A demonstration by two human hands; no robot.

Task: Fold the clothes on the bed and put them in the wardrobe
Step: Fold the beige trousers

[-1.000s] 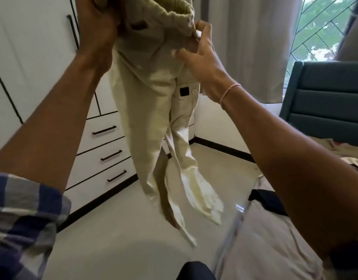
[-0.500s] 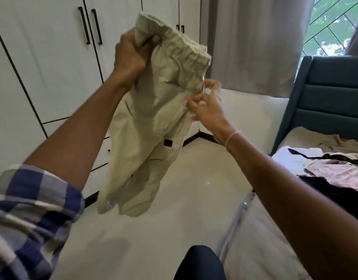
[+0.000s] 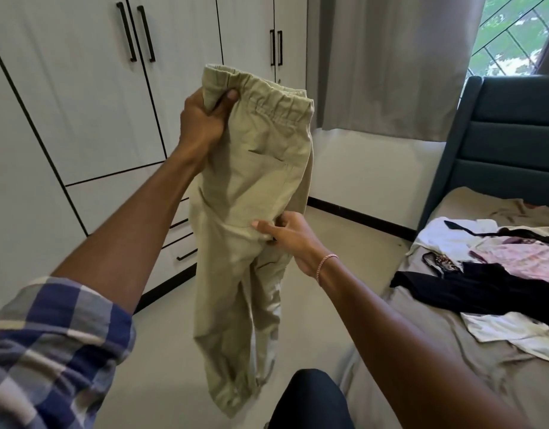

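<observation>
A pair of beige trousers (image 3: 251, 181) with an elastic waistband hangs in the air in front of me, legs dangling toward the floor. My left hand (image 3: 202, 119) grips the waistband at its left end. My right hand (image 3: 285, 236) pinches the cloth lower down, around the crotch at the trousers' right side. The bed (image 3: 421, 351) lies to my right with loose clothes on it: a black garment (image 3: 471, 289), a pink one (image 3: 520, 258) and white ones (image 3: 452, 236). The white wardrobe (image 3: 81, 103) stands to the left, all doors closed.
Drawers (image 3: 180, 252) with black handles sit below the wardrobe doors, partly behind the trousers. A teal padded headboard (image 3: 508, 144) rises at the far right, with a grey curtain (image 3: 390, 57) and a window behind. Pale floor lies between wardrobe and bed. My dark-clad knee (image 3: 310, 400) shows at the bottom.
The trousers have come down from overhead to chest height. My right hand left the waistband and slid down to pinch the cloth near the crotch. More of the bed has come into view.
</observation>
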